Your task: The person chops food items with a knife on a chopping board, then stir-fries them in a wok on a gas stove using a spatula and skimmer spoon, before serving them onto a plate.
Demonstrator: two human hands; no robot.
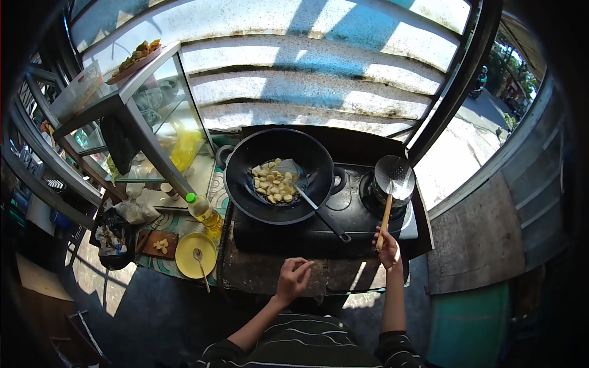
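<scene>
The right hand (388, 250) holds the wood handle of a big strainer spoon (393, 175). Fingers are wrapped round the low end of the stick. The round metal scoop w/ lots of little holes sits up top, over a small pot (383, 202) on the right burner. Can't see what's in that pot; the scoop hides it.

The strainer spoon looks light & stiff. The stick is wood, so prob. not hot and not slippery. The metal end may be hot and oily. Best place to grab is low on the wood, where the hand is now, far from the pot.

The left hand (293, 277) holds nothing. Fingers are curled in loose, not a tight fist. It floats over the front edge of the stove (343, 202), near the black wok (279, 175).

The wok is big and looks heavy. Inside are pale yellow food bits (274, 184) in oil. A metal spatula (294, 175) rests in it, w/ its dark handle sticking out toward the person. Hot oil can splash, so go slow there.

To the left stands an oil bottle (202, 208) w/ a green cap, yellow oil inside. Near it is a yellow plate (195, 256) w/ a spoon on it, no food. A wood cutting board (157, 244) has a few pale bits on top. Up on the glass case (156, 92) sits a tray of fried food (135, 58).
</scene>
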